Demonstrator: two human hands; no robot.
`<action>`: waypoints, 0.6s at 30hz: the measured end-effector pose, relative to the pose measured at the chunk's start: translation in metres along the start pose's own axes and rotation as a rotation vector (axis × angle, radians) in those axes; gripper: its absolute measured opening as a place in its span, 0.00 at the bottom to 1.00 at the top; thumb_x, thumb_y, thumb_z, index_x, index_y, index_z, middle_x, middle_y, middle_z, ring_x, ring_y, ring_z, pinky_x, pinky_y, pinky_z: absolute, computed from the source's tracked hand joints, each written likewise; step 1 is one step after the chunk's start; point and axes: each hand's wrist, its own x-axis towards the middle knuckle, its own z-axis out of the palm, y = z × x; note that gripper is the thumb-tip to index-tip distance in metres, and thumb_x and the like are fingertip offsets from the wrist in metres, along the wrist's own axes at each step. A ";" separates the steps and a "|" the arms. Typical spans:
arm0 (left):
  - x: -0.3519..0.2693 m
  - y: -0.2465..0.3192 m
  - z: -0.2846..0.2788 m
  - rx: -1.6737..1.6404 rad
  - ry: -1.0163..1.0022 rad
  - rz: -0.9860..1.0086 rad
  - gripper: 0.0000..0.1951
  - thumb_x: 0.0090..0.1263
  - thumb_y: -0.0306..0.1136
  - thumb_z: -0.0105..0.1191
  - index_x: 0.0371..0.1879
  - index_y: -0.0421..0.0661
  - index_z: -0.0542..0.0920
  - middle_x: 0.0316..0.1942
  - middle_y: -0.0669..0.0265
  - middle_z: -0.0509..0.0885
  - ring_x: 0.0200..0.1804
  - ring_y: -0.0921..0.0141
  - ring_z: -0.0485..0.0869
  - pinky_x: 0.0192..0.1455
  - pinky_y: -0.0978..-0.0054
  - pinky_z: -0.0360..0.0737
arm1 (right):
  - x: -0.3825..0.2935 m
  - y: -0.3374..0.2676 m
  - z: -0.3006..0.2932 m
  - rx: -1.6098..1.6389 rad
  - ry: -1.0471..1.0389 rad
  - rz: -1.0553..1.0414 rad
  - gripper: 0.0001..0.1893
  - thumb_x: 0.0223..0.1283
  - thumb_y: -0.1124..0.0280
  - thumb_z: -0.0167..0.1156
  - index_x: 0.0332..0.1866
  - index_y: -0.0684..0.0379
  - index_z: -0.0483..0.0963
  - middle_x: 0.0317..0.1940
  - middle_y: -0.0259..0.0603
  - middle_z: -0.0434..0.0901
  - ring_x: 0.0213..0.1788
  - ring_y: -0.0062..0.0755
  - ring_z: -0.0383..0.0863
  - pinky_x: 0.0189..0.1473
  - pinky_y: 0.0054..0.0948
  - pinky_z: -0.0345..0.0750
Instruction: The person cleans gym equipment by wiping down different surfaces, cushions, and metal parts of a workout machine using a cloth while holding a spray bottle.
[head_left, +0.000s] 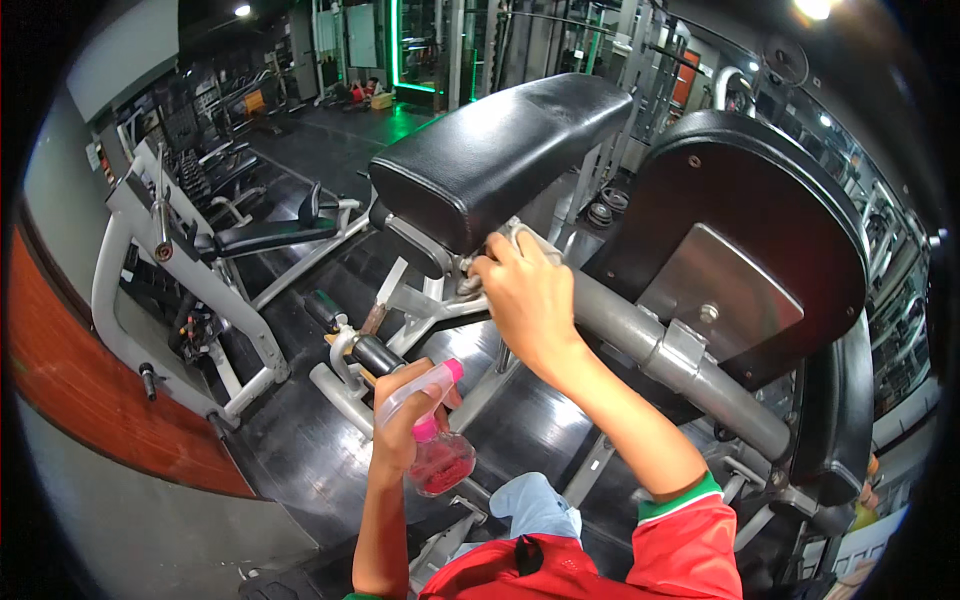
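My left hand (411, 412) grips a clear spray bottle (441, 459) with a pink nozzle and collar and reddish contents, held low in front of me. My right hand (525, 292) presses a greyish cloth (469, 285) against the metal frame just under a black padded cushion (495, 142). The cloth is mostly hidden by my fingers. From that spot a thick grey metal tube (622, 315) runs down to the right, below the back of a black padded backrest (750, 247) with a metal plate bolted on it.
Another grey-framed machine (247, 330) stands at the left by an orange-brown panel (112, 405). Below the cushion are a black foam roller (375, 352) and frame legs. Weight plates (600, 214) lie on the floor behind. A person in red (364, 91) is on the floor far back.
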 end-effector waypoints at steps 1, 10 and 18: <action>0.000 0.001 0.002 -0.002 -0.018 -0.002 0.20 0.65 0.43 0.50 0.28 0.32 0.81 0.26 0.60 0.79 0.20 0.71 0.78 0.23 0.77 0.73 | 0.000 0.000 0.001 -0.014 -0.017 0.015 0.01 0.46 0.74 0.64 0.26 0.56 0.80 0.38 0.33 0.75 0.48 0.31 0.78 0.30 0.26 0.82; 0.002 -0.004 -0.003 -0.080 -0.051 -0.004 0.20 0.63 0.42 0.49 0.30 0.31 0.81 0.27 0.60 0.80 0.23 0.71 0.78 0.23 0.78 0.74 | -0.059 0.016 -0.083 -0.098 -0.320 0.162 0.03 0.47 0.78 0.63 0.29 0.64 0.81 0.43 0.45 0.73 0.55 0.46 0.75 0.29 0.33 0.86; 0.012 -0.004 0.020 -0.125 -0.138 0.023 0.21 0.63 0.43 0.50 0.29 0.32 0.81 0.27 0.58 0.80 0.21 0.72 0.78 0.23 0.77 0.73 | -0.072 0.044 -0.141 0.143 -0.341 0.286 0.14 0.43 0.83 0.61 0.37 0.57 0.82 0.40 0.38 0.75 0.49 0.35 0.80 0.35 0.35 0.81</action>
